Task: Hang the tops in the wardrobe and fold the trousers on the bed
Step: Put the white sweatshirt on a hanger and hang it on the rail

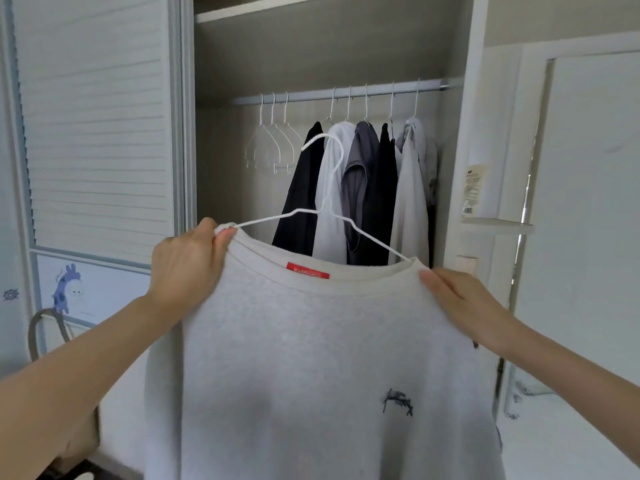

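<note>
Home bedroom, open wardrobe (332, 64), hanging clothes (367, 188), rail (311, 95), louvred door (97, 133)

Five hung garments (349, 188), four hangers (273, 147).

wardrobe rail (346, 93) carrying three bare hangers (273, 147), five hung tops (360, 192)

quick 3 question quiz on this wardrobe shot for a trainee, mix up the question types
1. True or false: the white hanger inside the grey sweatshirt already hangs on the rail.
2. Multiple choice: where do the empty hangers sit on the rail? A) left of the hung tops B) right of them C) between them
3. Short answer: what does each hand hold?

Key
1. False: its hook is in the air, below the rail.
2. A
3. The left hand pinches the sweatshirt's collar at the shoulder; the right hand holds the other shoulder.
</note>
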Demonstrator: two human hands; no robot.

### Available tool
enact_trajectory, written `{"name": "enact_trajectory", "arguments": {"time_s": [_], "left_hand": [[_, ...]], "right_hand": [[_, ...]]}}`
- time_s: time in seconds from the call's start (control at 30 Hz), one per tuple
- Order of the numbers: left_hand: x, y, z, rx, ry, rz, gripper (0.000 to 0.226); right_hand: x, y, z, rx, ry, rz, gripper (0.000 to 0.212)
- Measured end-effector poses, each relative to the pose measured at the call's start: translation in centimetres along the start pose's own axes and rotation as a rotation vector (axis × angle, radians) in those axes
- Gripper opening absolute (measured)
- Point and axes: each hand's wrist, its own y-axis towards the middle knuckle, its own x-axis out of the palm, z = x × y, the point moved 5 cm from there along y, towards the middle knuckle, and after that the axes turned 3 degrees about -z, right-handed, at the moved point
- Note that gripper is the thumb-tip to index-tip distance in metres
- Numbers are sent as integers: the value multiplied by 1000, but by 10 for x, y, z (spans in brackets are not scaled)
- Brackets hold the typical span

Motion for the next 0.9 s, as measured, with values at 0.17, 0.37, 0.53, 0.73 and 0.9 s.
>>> {"name": "enact_trajectory", "arguments": {"time_s": [0.17, 0.37, 0.53, 0.73, 0.9], "left_hand": [[12, -5, 12, 158, 6, -120, 44], [23, 5, -7, 52, -17, -172, 54], [32, 10, -29, -25, -84, -141, 48], [49, 27, -46, -193, -84, -317, 56], [51, 49, -51, -391, -350, -418, 39]], "right_hand": [[8, -6, -9, -89, 54, 81, 61], [10, 8, -22, -31, 218, -171, 60], [12, 9, -37, 110, 565, -489, 39], [36, 11, -81, 269, 966, -449, 33], [43, 42, -128, 344, 1067, -144, 31]]}}
